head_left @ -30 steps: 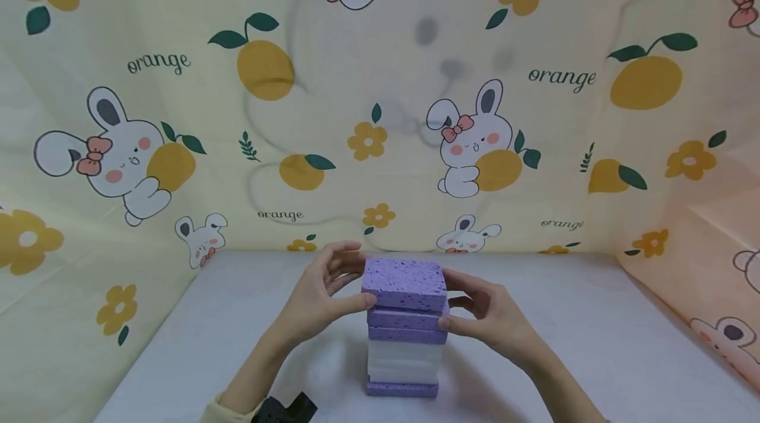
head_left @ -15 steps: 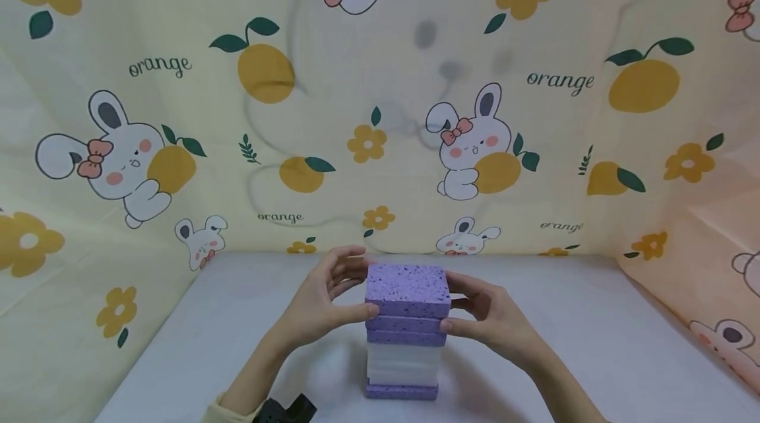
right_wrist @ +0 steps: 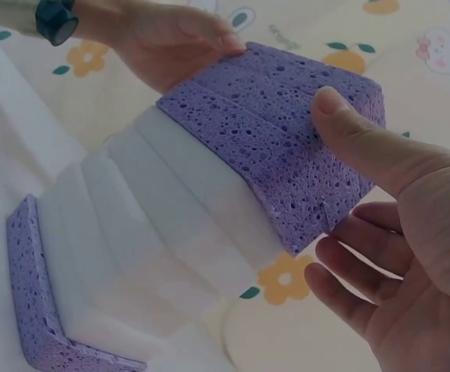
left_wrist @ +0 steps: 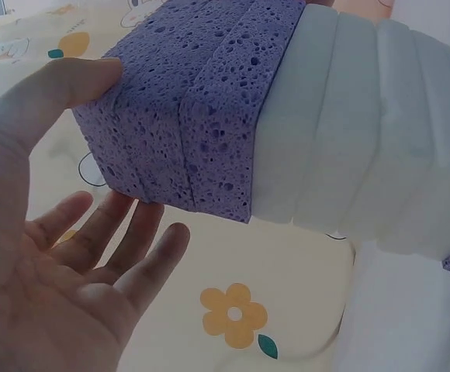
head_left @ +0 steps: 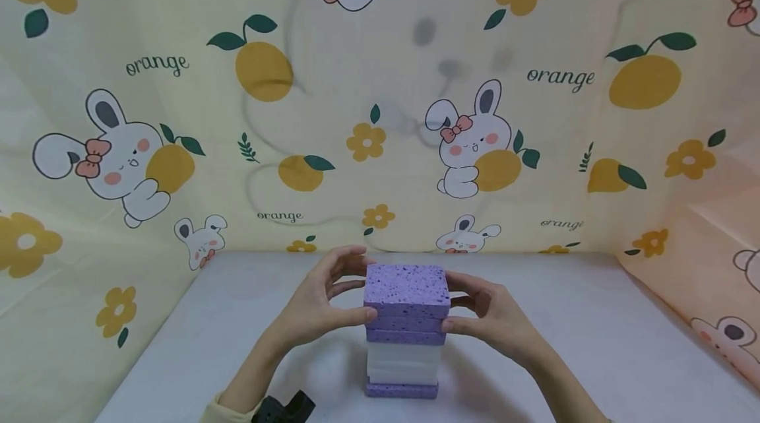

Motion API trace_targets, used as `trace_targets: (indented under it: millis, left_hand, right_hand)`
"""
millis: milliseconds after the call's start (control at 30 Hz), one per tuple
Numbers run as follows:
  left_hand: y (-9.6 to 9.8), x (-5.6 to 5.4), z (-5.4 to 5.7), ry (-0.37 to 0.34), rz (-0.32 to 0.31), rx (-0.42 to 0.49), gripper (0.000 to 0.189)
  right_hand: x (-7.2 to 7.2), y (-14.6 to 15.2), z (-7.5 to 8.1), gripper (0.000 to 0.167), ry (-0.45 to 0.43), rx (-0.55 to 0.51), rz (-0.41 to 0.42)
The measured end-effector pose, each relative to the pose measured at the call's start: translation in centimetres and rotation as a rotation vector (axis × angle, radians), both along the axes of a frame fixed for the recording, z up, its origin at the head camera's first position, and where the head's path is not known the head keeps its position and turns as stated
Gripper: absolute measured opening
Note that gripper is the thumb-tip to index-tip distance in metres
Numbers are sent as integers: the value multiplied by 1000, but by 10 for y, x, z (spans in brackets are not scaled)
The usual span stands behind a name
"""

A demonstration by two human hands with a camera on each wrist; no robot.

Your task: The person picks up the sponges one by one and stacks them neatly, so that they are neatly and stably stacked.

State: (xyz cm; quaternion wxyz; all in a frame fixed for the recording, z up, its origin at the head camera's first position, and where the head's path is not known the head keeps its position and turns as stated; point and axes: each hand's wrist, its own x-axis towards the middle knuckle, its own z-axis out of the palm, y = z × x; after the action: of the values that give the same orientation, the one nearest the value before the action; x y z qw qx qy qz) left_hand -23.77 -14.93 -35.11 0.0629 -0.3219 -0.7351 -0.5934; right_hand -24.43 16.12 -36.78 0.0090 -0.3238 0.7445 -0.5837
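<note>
A stack of sponges stands upright in the middle of the table. At its base lies a purple sponge, with several white sponges above it. Over these sit three purple sponges, the top purple sponge jutting slightly past the others on the right. My left hand holds the upper purple sponges from the left, thumb at the front and fingers towards the back. From the right, my right hand holds them too, its thumb on the front corner below the top sponge. Far-side finger contact is partly hidden in the head view.
The pale table runs back to a yellow cloth wall printed with rabbits and oranges. More printed cloth borders the right side. A black device sits on the left wrist.
The top purple sponge has come down and slightly towards me, and now lies flush on the sponge beneath. My left hand has lowered slightly with it. The right hand has barely moved.
</note>
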Motion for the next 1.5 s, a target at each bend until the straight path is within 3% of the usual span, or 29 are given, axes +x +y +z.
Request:
trace_targets:
  millis: [367, 1100, 1267, 1500]
  left_hand:
    - [3, 1, 0, 41, 11, -16, 82]
    - [4, 5, 2, 31, 14, -7, 76]
    - [7, 5, 1, 27, 11, -13, 73]
    - [9, 5, 0, 22, 27, -27, 73]
  right_hand:
    - [0, 4, 5, 68, 57, -39, 48]
    - [5, -1, 6, 63, -34, 6, -42]
    - [7, -1, 7, 60, -59, -22, -25]
    - [6, 1, 8, 55, 13, -37, 7]
